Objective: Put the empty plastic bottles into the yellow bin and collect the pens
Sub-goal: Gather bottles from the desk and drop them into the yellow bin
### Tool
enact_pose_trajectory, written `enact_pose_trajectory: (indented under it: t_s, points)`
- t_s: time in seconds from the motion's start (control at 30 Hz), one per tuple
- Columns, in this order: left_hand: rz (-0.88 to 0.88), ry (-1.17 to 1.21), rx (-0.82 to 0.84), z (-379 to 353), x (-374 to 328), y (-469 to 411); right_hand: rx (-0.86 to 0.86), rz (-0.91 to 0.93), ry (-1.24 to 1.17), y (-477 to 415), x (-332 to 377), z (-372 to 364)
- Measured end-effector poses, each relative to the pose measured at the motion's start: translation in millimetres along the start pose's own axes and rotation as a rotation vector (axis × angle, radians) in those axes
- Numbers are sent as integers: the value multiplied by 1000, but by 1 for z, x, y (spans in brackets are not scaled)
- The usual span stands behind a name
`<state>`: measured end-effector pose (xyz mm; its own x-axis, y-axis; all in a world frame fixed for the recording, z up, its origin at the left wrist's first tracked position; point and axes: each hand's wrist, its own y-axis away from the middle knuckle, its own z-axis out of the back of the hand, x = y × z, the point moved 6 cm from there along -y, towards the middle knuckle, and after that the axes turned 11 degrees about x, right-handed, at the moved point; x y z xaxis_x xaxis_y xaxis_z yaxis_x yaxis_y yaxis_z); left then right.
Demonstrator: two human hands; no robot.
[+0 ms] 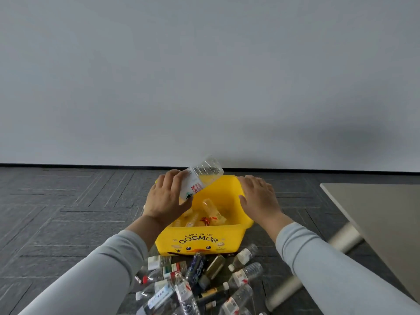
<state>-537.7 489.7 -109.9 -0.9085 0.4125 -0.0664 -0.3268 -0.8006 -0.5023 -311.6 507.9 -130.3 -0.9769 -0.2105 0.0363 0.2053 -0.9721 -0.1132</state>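
Note:
A yellow bin [200, 241] printed "COSMOS" stands on the floor ahead of me, with several empty bottles lying inside. My left hand [166, 198] grips a clear plastic bottle [200, 178] with a white and red label, tilted over the bin's left rim with its base pointing up and away. My right hand [259, 196] hovers over the bin's right rim, fingers straight and holding nothing. A pile of several empty plastic bottles [200, 283] lies on the floor in front of the bin, close to me. No pens are visible.
The floor is dark grey carpet tile [68, 212], running to a grey wall [204, 76]. A table top [381, 221] with a metal leg [345, 239] juts in at the right, close to my right forearm.

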Motion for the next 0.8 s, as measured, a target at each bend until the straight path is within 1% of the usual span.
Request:
enact_pose_trajectory:
  t_s: [0.1,0.13,0.17,0.23,0.27,0.33,0.43,0.53,0.67,0.8]
  points:
    - [-46,-53,-64,-9,-6,-19,-65,12,-60,4,-12,3]
    - [-29,-96,-23,-15,-4,-32,-91,7,-69,6,-16,4]
    - [13,-139,90,-24,-1,-47,-104,-4,-70,8,-20,7]
    - [130,-216,396,-49,8,-67,-93,-32,-53,13,-28,10]
    - [170,-258,490,-58,9,-69,-84,-44,-45,16,-32,12]
    - [174,-285,557,-67,0,-66,-74,-63,-44,22,-40,15]
    - [128,-241,532,-70,-16,-50,-36,-85,-32,32,-43,16]
    - [100,-160,470,-56,-29,-35,2,-72,-17,46,-37,18]
    - [27,-108,423,-30,-55,-27,-11,-59,-15,71,-33,32]
    - [-99,-32,348,-2,-98,-29,-38,-94,-45,103,-44,54]
